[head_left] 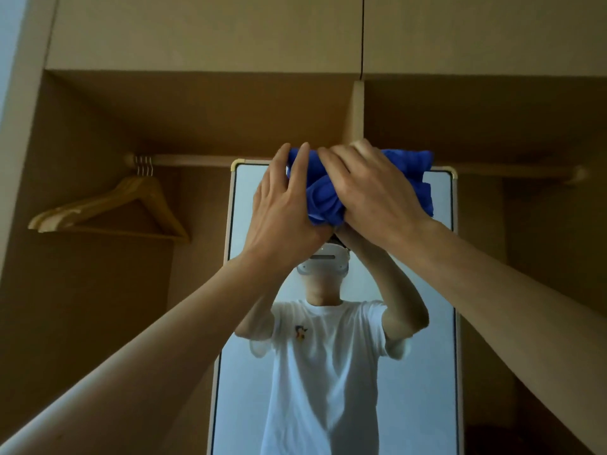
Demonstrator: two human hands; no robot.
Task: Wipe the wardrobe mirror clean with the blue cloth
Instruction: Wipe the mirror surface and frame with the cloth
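Note:
A tall wardrobe mirror [427, 323] with a pale frame stands upright in the middle of the open wardrobe. A bunched blue cloth [323, 195] lies against the top of the mirror, reaching over its upper edge. My left hand [282, 205] presses the cloth's left side with straight, spread fingers. Pressing on the cloth from the right and above is my right hand [371, 188], its fingers laid flat over it. Both arms are raised high. The mirror reflects a person in a white T-shirt with arms up.
A wooden rail [197, 160] crosses behind the mirror top. Several wooden hangers [108, 208] hang at its left end. A vertical wardrobe divider [356, 113] stands above the cloth. Closed upper cupboard doors [203, 31] run across the top.

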